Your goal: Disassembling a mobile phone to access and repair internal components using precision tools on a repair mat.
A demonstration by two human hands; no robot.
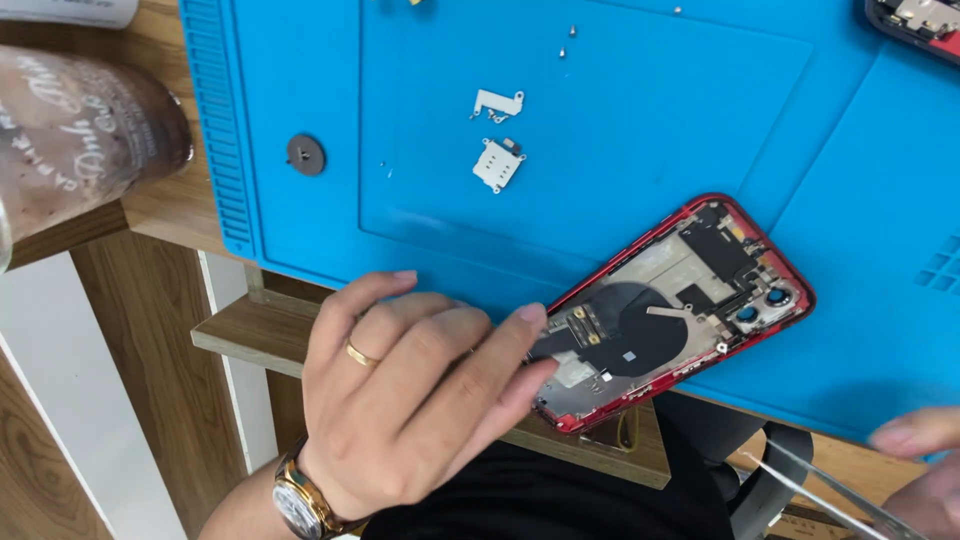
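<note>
A red phone housing [672, 312] lies open, back side down, on a blue work mat [620, 120] near the mat's front edge, its lower end overhanging the table [160, 210] edge slightly. The screen is off, exposing the round black charging coil, shields and twin camera lenses. Disassembly appears partly done: a small white bracket [498, 101], a square metal part [498, 163], a dark round disc [306, 154] and a few tiny screws [566, 40] already lie loose on the mat, while most internals remain seated in the housing.

The left hand [410, 400], wearing a gold ring and wristwatch, rests fingers on the housing's lower end, steadying it rather than gripping. The right hand [925, 465], mostly cut off at the lower right corner, pinches metal tweezers [815, 490], well apart from the phone.

Open mat lies above and right of the housing; the loose parts sit clear. A brown drink cup [80, 130] stands at the table's left, off the mat.
</note>
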